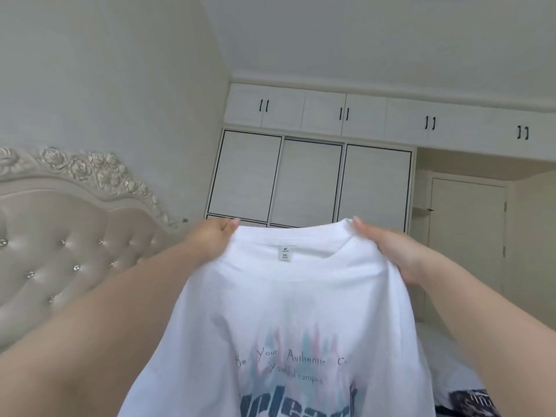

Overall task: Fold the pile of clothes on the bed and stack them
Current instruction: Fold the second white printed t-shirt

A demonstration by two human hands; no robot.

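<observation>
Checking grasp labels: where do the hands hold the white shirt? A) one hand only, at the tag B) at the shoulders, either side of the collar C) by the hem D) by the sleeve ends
B: the left hand and right hand each pinch the shirt at the top, on either side of the collar, with the 2XL tag between them and the print hanging below.

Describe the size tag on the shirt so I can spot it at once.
Start at the white T-shirt held up between the left hand and the right hand. Follow its neckline to the middle. The size tag hangs just inside: a small white label reading 2XL, well above the pastel chest print.
</observation>
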